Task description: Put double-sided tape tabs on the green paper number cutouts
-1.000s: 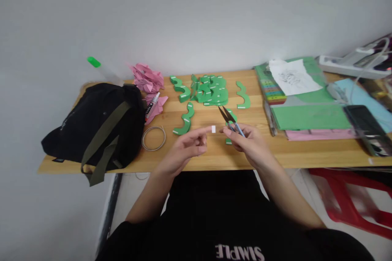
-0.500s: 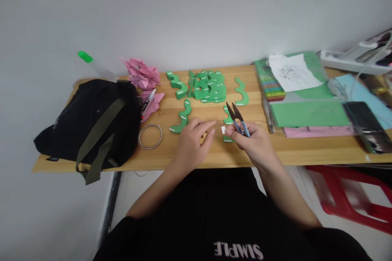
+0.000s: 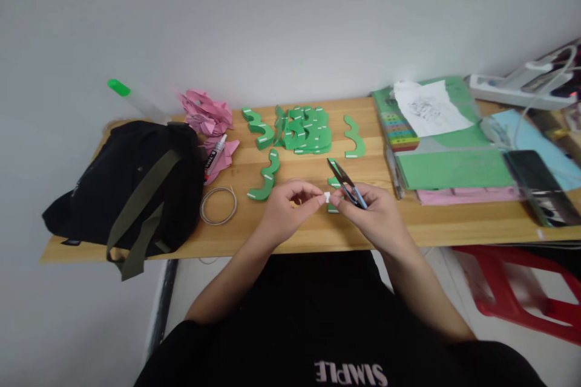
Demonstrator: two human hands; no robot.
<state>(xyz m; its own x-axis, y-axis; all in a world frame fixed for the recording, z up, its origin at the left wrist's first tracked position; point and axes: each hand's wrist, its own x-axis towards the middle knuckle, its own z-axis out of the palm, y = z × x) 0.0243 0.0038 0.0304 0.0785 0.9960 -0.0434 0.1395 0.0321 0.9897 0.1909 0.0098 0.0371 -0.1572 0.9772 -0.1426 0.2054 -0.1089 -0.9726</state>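
Note:
My right hand [image 3: 370, 211] is closed round blue-handled thread snips [image 3: 348, 184], whose dark blades point up and away from me. Its thumb and fingertip also pinch a small white piece [image 3: 327, 197], perhaps tape or paper. From the other side, the thumb and forefinger of my left hand [image 3: 290, 208] pinch the same piece. Just beyond, a wavy green cutout [image 3: 333, 183] with white strips lies partly hidden by my right hand and the snips. Another green cutout [image 3: 267, 178] rests to the left, and a pile of green cutouts [image 3: 311, 130] sits further back.
At the left are a black bag [image 3: 136, 187], pink paper pieces [image 3: 209, 112], a glue tube [image 3: 215, 157] and a tape ring [image 3: 218, 205]. Green folders [image 3: 454, 169], a phone [image 3: 540, 184] and a power strip [image 3: 521, 94] occupy the right. A red stool [image 3: 503, 296] stands below.
My left hand has moved right and its fingers have closed on the small white piece. The snips' blades have come closer together in my right hand.

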